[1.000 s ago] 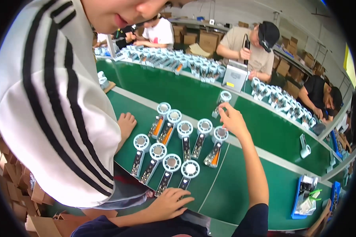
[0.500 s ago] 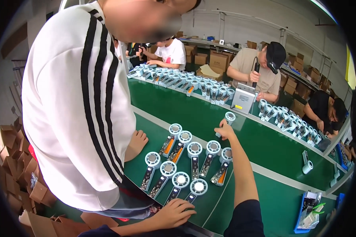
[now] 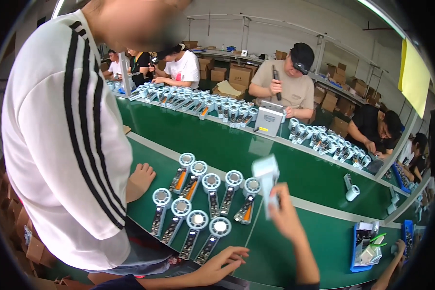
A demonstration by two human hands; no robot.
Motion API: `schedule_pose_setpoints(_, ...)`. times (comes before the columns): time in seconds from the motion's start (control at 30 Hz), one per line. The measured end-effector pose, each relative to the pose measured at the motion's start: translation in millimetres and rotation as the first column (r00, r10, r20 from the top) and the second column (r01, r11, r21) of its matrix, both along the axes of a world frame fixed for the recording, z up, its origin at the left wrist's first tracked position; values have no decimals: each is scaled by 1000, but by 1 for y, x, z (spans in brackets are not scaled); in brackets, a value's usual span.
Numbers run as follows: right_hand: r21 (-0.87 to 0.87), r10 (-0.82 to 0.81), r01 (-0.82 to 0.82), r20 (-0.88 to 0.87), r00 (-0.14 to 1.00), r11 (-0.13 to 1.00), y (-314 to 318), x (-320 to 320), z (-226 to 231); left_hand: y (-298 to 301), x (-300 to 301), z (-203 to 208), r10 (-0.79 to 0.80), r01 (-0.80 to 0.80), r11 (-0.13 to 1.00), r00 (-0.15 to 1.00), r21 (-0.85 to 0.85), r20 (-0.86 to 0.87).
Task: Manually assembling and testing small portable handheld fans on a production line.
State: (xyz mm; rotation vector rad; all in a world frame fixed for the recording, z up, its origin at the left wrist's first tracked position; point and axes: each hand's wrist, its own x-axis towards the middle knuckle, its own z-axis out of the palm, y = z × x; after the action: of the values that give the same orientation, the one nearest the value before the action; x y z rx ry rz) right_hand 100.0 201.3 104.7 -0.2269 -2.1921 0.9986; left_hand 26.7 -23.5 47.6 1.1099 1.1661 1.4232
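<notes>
My right hand (image 3: 286, 215) grips a pale blue handheld fan body (image 3: 267, 176) by its handle, raised over the bench; it is blurred by motion. Low in the picture, my left hand (image 3: 222, 265) rests at the bench's near edge, fingers apart and empty, beside the handle ends of the nearest fan bodies. Several similar fan bodies (image 3: 210, 181) lie in two rows on the green bench (image 3: 275, 256), round heads pointing away. Their handles show dark circuit boards, some with an orange strip.
A person in a white striped top (image 3: 63, 140) stands close on my left, one hand (image 3: 141, 181) on the bench. Beyond runs a green conveyor belt (image 3: 188, 128), with a fan body (image 3: 352, 191) on it. A blue bin (image 3: 365, 246) stands at right; co-workers sit opposite.
My right hand has lifted the fan body off the belt and drawn it back over the bench. My left hand has shifted right, off the handle ends. The view has swung right.
</notes>
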Motion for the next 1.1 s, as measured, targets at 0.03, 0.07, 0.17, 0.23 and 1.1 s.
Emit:
schedule_pose_setpoints(0.03, -115, -97, 123, 213, 972, 986, -29, 25, 6, 7, 6, 3, 35, -22, 998, 971, -58, 238)
schedule_pose_setpoints(0.07, -85, -143, 171, 268, 953, 982, -52, 43, 7, 14, 10, 5, 14, -1, 999, 968, -52, 249)
schedule_pose_setpoints(0.17, 159, -299, 260, 332, 895, 952, -96, 71, -19, 31, 18, 7, 26, 53, 979, 924, -197, 380)
schedule_pose_setpoints(0.23, 336, -398, 270, 407, 822, 902, -114, 79, -34, 37, 22, -10, -81, 162, 952, 951, -260, 297)
schedule_pose_setpoints(1.1, -305, -973, 924, 80, -217, -231, 263, 145, -116, 52, 14, -28, 44, 171, 930, 827, -325, 561)
